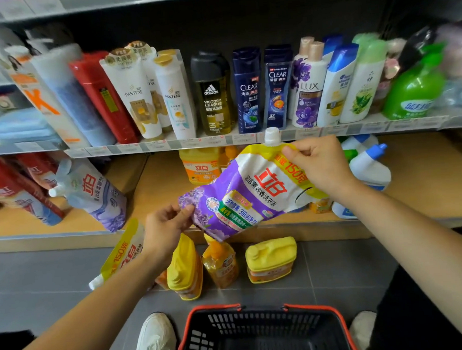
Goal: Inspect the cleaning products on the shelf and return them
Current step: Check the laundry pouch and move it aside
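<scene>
I hold a purple and yellow detergent refill pouch (252,192) with a white spout cap, tilted in front of the lower shelf (158,184). My right hand (317,165) pinches its yellow top edge beside the spout. My left hand (165,226) pinches its lower purple corner. A second pouch of the same kind (121,255) lies on the floor under my left forearm. A pale blue pouch (91,192) leans on the lower shelf at the left.
Three yellow and orange detergent bottles (218,266) stand on the grey floor below the shelf edge. A black basket with a red rim (265,333) sits between my white shoes. The upper shelf (222,140) carries a row of shampoo bottles. White and blue bottles (368,165) lie at the right.
</scene>
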Tool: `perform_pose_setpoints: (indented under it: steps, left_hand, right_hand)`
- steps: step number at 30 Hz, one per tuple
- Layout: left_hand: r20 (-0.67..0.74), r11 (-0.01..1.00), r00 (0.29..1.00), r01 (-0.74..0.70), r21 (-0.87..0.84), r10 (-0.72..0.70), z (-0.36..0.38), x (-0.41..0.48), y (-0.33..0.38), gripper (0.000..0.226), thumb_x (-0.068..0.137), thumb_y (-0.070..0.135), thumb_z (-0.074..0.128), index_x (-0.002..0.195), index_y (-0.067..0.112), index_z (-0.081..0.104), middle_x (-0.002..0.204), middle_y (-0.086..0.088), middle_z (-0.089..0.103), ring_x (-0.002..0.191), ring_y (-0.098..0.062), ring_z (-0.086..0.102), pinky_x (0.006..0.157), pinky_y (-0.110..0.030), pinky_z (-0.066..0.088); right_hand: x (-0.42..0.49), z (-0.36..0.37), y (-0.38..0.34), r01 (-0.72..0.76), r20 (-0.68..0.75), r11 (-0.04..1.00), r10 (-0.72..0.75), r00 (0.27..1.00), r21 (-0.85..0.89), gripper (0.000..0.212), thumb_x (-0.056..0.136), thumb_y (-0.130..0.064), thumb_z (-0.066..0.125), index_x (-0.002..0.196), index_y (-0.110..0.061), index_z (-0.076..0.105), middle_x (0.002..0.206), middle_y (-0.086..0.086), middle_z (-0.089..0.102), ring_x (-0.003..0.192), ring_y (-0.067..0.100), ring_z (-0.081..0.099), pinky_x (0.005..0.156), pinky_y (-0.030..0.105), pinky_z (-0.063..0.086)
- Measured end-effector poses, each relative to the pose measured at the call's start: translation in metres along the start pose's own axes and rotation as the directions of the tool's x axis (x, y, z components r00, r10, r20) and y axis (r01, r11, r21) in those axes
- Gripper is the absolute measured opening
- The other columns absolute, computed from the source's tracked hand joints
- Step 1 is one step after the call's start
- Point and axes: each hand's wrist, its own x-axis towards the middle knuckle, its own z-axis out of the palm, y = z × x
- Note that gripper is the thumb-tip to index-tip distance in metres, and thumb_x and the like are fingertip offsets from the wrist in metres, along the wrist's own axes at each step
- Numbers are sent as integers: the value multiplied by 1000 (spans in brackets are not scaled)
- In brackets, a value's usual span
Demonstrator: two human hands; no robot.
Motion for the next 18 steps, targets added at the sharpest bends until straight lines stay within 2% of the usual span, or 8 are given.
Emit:
perform_pose_setpoints:
  steps: [3,5,7,10,12,14,16,18]
  left_hand:
    - [-54,974,978,-193,120,201,-4,-1,21,26,95,19,69,90,-6,63,77,-5,73,77,-10,69,59,-21,54]
    - [-61,939,948,-298,172,312,-6,-4,37,22,95,22,69,88,1,66,77,-2,73,77,-9,69,60,-27,54]
    - [-69,901,913,-382,207,403,-7,-8,52,16,94,23,70,86,9,69,76,4,72,75,-10,67,60,-29,53]
    - [-70,840,862,-467,277,502,-10,-11,71,11,93,24,73,91,14,76,83,3,75,78,-24,72,67,-41,59]
    - [-69,824,847,-489,285,526,-11,-11,81,8,93,26,74,93,19,77,87,2,77,83,-29,73,71,-49,60]
    - [-52,821,839,-514,250,541,-11,-13,91,3,92,28,74,92,27,77,86,6,77,81,-21,74,71,-43,61]
    - [7,788,814,-564,248,580,-7,-17,96,5,92,29,74,91,34,75,85,14,76,78,-6,72,66,-25,58]
    - [76,733,784,-605,312,616,-2,-21,97,3,91,28,75,91,32,75,83,16,75,74,-2,70,63,-20,55]
  right_hand:
    - [3,4,21,-94,-23,996,94,995,-1,19,95,-20,67,93,-5,79,85,28,72,74,25,67,72,45,55]
    - [5,7,32,-151,-18,988,151,988,-13,31,96,-22,66,90,8,73,87,38,65,74,26,63,74,48,57]
    - [6,9,39,-209,3,978,209,978,-26,35,96,-21,66,87,13,69,89,42,62,81,40,70,77,58,57]
    - [4,11,42,-256,-21,963,255,967,-83,16,91,-15,72,75,-12,76,82,26,72,75,32,72,67,46,63]
    - [3,14,41,-226,-10,959,228,974,-173,19,87,-18,76,72,-7,76,75,21,73,72,30,72,69,50,61]
    - [1,19,32,-204,-4,953,208,978,-226,19,82,-23,81,80,-4,77,79,16,75,72,23,72,73,40,59]
    - [-3,25,17,-146,-12,962,147,989,-231,18,79,-23,84,90,-9,78,83,8,77,71,11,68,72,27,53]
    - [-10,35,-3,-75,61,990,83,995,-122,22,80,-21,83,98,-11,77,85,2,75,76,9,69,74,24,55]
